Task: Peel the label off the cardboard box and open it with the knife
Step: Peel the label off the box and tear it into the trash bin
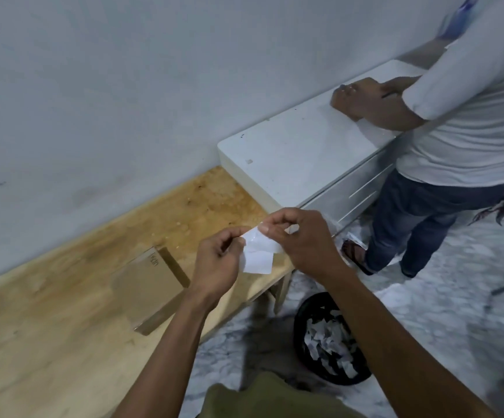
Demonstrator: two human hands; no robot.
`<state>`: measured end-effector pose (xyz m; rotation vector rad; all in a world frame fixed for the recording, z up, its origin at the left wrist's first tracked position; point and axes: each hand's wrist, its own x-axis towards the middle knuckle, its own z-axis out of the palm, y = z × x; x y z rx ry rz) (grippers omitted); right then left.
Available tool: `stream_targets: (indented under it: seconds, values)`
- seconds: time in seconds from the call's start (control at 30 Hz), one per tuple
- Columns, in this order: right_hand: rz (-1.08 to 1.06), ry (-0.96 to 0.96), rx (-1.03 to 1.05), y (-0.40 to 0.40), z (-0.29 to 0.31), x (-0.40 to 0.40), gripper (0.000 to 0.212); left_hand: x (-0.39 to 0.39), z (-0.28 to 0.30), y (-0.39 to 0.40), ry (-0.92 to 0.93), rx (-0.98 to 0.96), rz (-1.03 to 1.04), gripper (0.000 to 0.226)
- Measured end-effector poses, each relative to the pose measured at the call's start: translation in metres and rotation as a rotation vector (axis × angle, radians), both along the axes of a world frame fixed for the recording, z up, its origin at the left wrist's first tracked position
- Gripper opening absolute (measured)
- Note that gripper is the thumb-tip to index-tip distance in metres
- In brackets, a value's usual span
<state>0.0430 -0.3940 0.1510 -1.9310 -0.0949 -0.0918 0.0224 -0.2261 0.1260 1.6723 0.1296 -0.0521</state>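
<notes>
Hands meet in the air above the near edge of the wooden surface (63,312): the left hand (217,260) and the right hand (302,239) both pinch a crumpled white label (258,251), which hangs loose between them with one flat flap drooping down. The left fingers (229,236) grip its left end, the right fingers (270,226) are curled tight on its upper right end. The cardboard box (148,285) lies flat on the surface, down and to the left of the hands and apart from them, its lid closed, some small print near its far edge. On the floor (425,312) below the right forearm stands a black bin (300,327) holding many white paper scraps. A white cabinet (299,152) stands against the wall (124,86) just beyond the wooden surface. Another person (468,116) in a white shirt and jeans stands at it, one hand resting on its top. I see no knife from here.
</notes>
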Motion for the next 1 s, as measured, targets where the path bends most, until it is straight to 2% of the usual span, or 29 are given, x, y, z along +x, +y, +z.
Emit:
stream_targets:
  seconds: [0.1,0.23,0.33,0.43,0.5,0.73,0.83,1.0]
  values:
    - [0.049,-0.011,-0.053,-0.020,-0.005,0.004,0.003,0.000,0.006,-0.020,-0.054,0.055,-0.077,0.027]
    - [0.015,-0.008,-0.021,-0.040,-0.011,0.006,0.006,0.002,0.011,-0.043,-0.014,-0.005,-0.088,0.041]
    - [-0.016,0.004,-0.024,-0.053,-0.017,0.007,0.013,0.001,0.016,-0.055,0.028,-0.038,-0.085,0.032]
    - [0.003,-0.009,-0.048,-0.068,-0.020,0.008,0.003,0.002,0.014,-0.060,-0.045,0.171,-0.157,0.019]
    - [0.014,-0.007,-0.054,-0.077,-0.020,0.009,0.004,0.005,0.011,-0.063,-0.131,0.301,-0.145,0.015]
    - [0.031,-0.015,-0.044,-0.106,-0.012,0.010,0.013,0.016,0.011,-0.077,-0.164,0.244,-0.097,0.015]
    - [-0.006,-0.010,0.014,-0.113,-0.015,0.008,0.009,0.016,0.014,-0.090,-0.144,0.229,-0.122,0.021]
    - [-0.025,0.026,0.040,-0.129,-0.019,0.003,0.002,0.015,0.014,-0.110,-0.238,0.449,-0.228,0.019]
